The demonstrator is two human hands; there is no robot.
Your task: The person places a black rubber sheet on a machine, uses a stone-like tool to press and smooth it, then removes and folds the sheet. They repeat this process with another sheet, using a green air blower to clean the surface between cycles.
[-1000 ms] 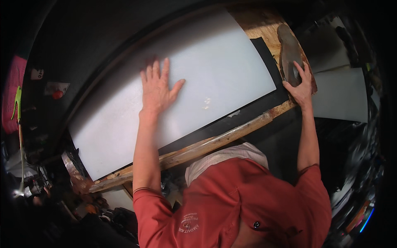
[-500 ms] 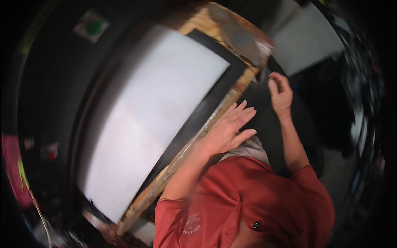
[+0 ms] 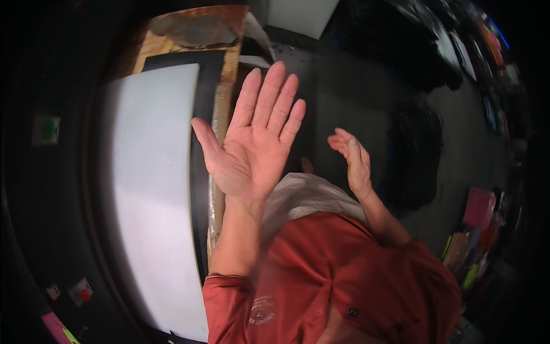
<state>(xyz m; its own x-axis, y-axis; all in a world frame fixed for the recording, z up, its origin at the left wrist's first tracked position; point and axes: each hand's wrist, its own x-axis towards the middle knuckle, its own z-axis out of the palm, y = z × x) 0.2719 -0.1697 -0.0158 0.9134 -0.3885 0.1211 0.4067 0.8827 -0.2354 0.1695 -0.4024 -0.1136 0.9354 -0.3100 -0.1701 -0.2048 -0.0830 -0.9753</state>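
Observation:
My left hand is raised palm up with its fingers stretched and spread, and nothing lies in it. It is above the wooden edge of the work surface, close to a large white sheet. That sheet rests on a black sheet, which shows as a strip along its right side. To the right, off the work surface, my right hand hangs in the air with bent, slightly blurred fingers. No object shows in it.
A rusty metal plate sits at the far end of the wooden surface. Another white panel stands beyond. On the dark wall at left are a green button and a red button. Black bundled material lies on the right.
My view and body have turned right, so the white sheet now lies further left. My left hand has turned from palm down to palm up, and my right hand has lowered.

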